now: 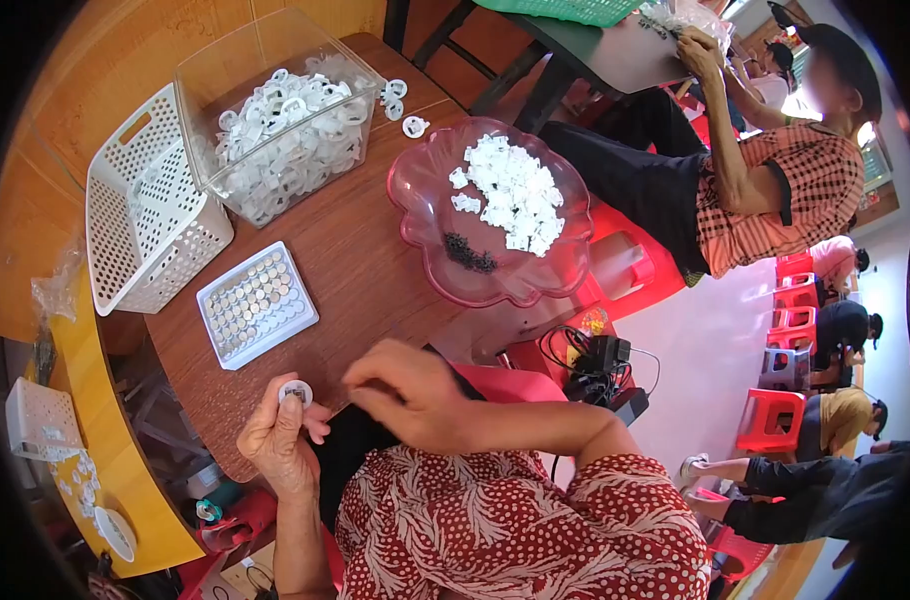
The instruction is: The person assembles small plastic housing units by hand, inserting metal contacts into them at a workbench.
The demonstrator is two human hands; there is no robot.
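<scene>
Left hand pinches white round disc (flat face upward); right hand beside

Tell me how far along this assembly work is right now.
Done, it seems: a clear bin heaped with white round pieces, three more loose beside it. In hand: the left hand holds one white round piece, while the right hand hovers beside it, fingers pinched. Left: a white tray nearly full of small metal discs, and a pink bowl with white bits and dark bits.
</scene>
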